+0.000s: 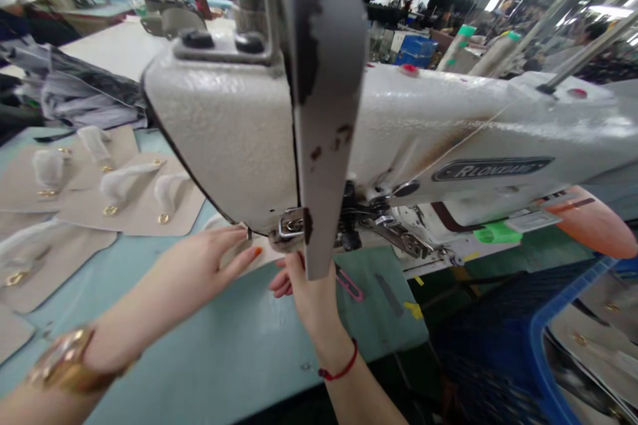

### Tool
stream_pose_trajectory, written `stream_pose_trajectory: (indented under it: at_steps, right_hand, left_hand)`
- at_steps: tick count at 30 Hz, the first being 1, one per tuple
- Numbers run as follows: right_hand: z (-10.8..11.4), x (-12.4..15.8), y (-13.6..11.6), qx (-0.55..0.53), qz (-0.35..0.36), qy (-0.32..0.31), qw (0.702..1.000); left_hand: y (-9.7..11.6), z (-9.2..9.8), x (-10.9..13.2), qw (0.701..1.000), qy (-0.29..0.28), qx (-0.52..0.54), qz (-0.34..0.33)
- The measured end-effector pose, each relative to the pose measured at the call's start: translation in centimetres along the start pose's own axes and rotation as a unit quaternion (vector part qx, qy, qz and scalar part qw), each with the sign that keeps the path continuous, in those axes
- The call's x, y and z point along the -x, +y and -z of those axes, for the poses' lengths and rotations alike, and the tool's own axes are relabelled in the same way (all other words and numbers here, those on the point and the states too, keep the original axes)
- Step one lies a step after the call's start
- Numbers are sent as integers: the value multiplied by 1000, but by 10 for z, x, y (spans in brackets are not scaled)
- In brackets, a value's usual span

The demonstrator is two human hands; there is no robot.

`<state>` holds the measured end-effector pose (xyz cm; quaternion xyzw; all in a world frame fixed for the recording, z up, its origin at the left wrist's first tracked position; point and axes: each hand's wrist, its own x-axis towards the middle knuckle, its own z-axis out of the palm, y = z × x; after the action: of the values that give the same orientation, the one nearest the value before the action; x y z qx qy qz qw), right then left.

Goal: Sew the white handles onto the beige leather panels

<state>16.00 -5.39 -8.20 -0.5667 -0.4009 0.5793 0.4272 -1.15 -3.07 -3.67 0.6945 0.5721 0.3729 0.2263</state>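
Observation:
A sewing machine (224, 139) stands over the teal table, its presser foot area mostly hidden by a worn metal guard (329, 119). My left hand (214, 255) lies at the left of the machine head, thumb apart and fingers stretched over a pale beige panel (269, 251). Its fingertips pass partly behind the head. Below the needle area, my right hand (312, 289) has its fingers curled near the panel's front edge. The guard covers part of that hand, so what its fingertips grip is hidden. Pink-handled thread snips (350, 284) lie right beside it.
Beige panels (134, 199) with white-wrapped straps and gold rings spread over the table (199, 352) at left. A blue basket (535, 332) holding similar pieces stands at right. An orange rounded object (593, 219) juts out above it. Folded grey cloth (84, 89) lies farther back.

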Motion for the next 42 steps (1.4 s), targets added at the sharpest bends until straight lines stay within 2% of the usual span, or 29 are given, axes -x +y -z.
stream_pose_trajectory:
  at_steps: [2, 4, 5, 7, 9, 10, 11, 12, 15, 17, 21, 31, 42]
  right_hand:
    - [1, -1, 3, 2, 6, -6, 1000]
    - [3, -3, 4, 14, 26, -11, 1000]
    - [4, -4, 5, 25, 42, -11, 999]
    - [5, -3, 5, 47, 74, -15, 996]
    - [8, 1, 7, 50, 92, -28, 994]
    - [11, 5, 10, 49, 96, -38, 993]
    - [13, 10, 15, 51, 100, -47, 993]
    - [17, 15, 21, 63, 104, -54, 991]
    - [31, 31, 53, 172, 125, -62, 975]
    - [39, 37, 75, 268, 154, -65, 949]
    - [47, 40, 100, 388, 231, -83, 888]
    - [48, 38, 103, 400, 230, -86, 883]
    - [47, 39, 100, 406, 231, -86, 880]
  left_hand:
    - [1, -12, 40, 1000, 1, 14, 16]
    - [1, -35, 72, 982, -29, 155, 102]
    - [-1, -48, 80, 949, -61, 256, 171]
    - [-3, -75, 82, 842, -71, 457, 278]
    - [-5, -93, 67, 751, -81, 583, 301]
    - [-6, -98, 57, 727, -86, 612, 300]
    - [-6, -100, 48, 721, -84, 619, 302]
    - [-7, -99, 40, 727, -74, 610, 306]
    - [-9, -92, 27, 777, -30, 550, 305]
    - [-10, -89, 26, 805, -36, 518, 288]
    - [-13, -89, 28, 828, -54, 481, 283]
    - [-3, -85, 19, 833, -50, 476, 279]
    - [-5, -92, 16, 824, -7, 489, 286]
